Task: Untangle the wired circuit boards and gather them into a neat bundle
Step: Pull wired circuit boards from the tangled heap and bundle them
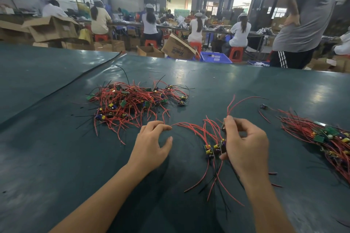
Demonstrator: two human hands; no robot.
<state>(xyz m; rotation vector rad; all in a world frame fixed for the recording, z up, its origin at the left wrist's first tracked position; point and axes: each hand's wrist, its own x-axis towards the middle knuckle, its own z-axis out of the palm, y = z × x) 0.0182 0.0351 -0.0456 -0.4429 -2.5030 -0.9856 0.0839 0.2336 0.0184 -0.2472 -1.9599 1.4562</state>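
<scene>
Near, right of centre: right hand curled tight round small bundle of boards, red leads trailing near and far.
Just left: left hand loose on green table, fingers bent, thumb apart, fingertips at lead ends, nothing pinched.
Mid right: laid-out bundle, leads roughly aligned; done portion.
Far left: large tangled pile; bulk outstanding.
Judged under half complete.
Beyond table: seated workers.

The green table holds a tangled pile of wired boards and a straighter bundle.
</scene>
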